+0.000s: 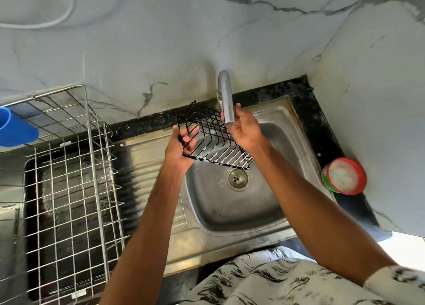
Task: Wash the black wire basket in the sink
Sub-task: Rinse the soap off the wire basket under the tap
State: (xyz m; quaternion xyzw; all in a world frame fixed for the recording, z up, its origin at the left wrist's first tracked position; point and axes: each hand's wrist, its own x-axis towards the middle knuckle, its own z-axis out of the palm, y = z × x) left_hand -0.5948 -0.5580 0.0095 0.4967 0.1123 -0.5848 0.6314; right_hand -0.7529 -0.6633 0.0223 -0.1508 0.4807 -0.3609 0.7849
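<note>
Black wire basket (pixel 212 141) (soapy) above sink (pixel 230 212); left hand (pixel 180 149) grip holds its end; right hand (pixel 245 129) grip clasps side

Black coated-wire basket (pixel 213 139), dull scuffed steel sink (pixel 271 203).

The black wire basket (pixel 208 130) carries white foam (pixel 222 154) on its lower wires; the sink (pixel 230 210) is dull steel-grey and the counter (pixel 318 123) black, flecked with white. The wall (pixel 138 40) is pale marble with dark grey veins, the cup (pixel 16 130) plain blue, the tub (pixel 327 179) red and green around white paste (pixel 345 176). The dish rack (pixel 69 189) is silver wire in a square grid; the garment (pixel 264 281) is cream with black streaks.
</note>
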